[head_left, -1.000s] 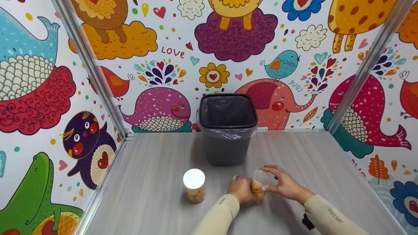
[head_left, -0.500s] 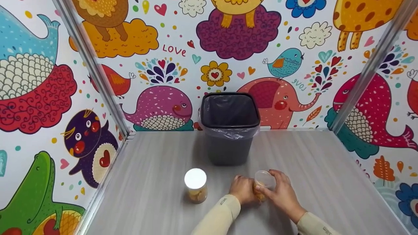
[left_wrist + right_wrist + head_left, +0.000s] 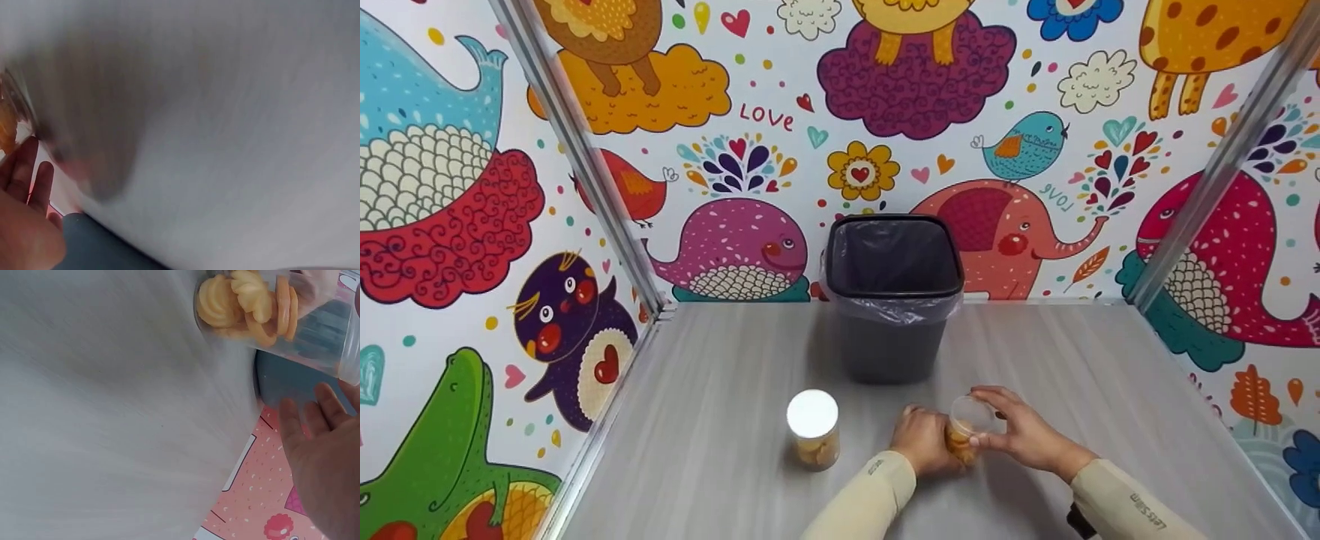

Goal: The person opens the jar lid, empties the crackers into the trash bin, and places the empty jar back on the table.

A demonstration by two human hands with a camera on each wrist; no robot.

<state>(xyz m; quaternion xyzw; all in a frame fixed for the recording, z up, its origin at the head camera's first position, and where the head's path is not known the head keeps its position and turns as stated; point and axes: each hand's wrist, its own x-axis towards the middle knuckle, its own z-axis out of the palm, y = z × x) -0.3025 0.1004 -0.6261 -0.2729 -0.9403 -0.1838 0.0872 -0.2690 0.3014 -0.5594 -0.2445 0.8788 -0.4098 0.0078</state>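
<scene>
A clear plastic jar [image 3: 961,448] stands on the table with swirled, yellowish cookies [image 3: 253,297] in its lower part. My left hand [image 3: 921,439] grips its body from the left. At the top of the jar, my right hand [image 3: 1030,433] holds the rim of a translucent lid [image 3: 971,414] between thumb and fingers. In the right wrist view, some right-hand fingers stretch below the jar's upper end. Only a bit of the jar [image 3: 16,101] shows in the left wrist view, beside the left fingers [image 3: 42,185]. To the left stands a second jar [image 3: 817,452], topped by a white lid.
Behind the hands, a dark grey trash bin [image 3: 894,345] with a plastic liner stands against the back wall. Grey wood-grain tabletop [image 3: 720,390] extends around the jars. Walls printed with cartoon animals and metal posts [image 3: 585,157] enclose the table.
Half a second ago my right hand had turned around the lid with its wrist lower; now it has swung back to the right. My left hand keeps its grip on the jar.
</scene>
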